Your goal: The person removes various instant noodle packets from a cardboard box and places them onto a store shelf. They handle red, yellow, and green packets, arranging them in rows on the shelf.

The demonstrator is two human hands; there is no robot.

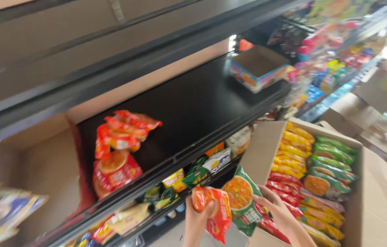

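Left hand, raised: grips crinkly red noodle packet. Right hand, 3 o'clock: clasps glossy green noodle packet beside cardboard box.

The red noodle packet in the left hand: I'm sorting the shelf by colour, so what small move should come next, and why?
Probably lift the red packet in the left hand up to the red stack on the black shelf. The colours match and bare shelf shows beside the stack. The right hand holds a green packet by the open carton.
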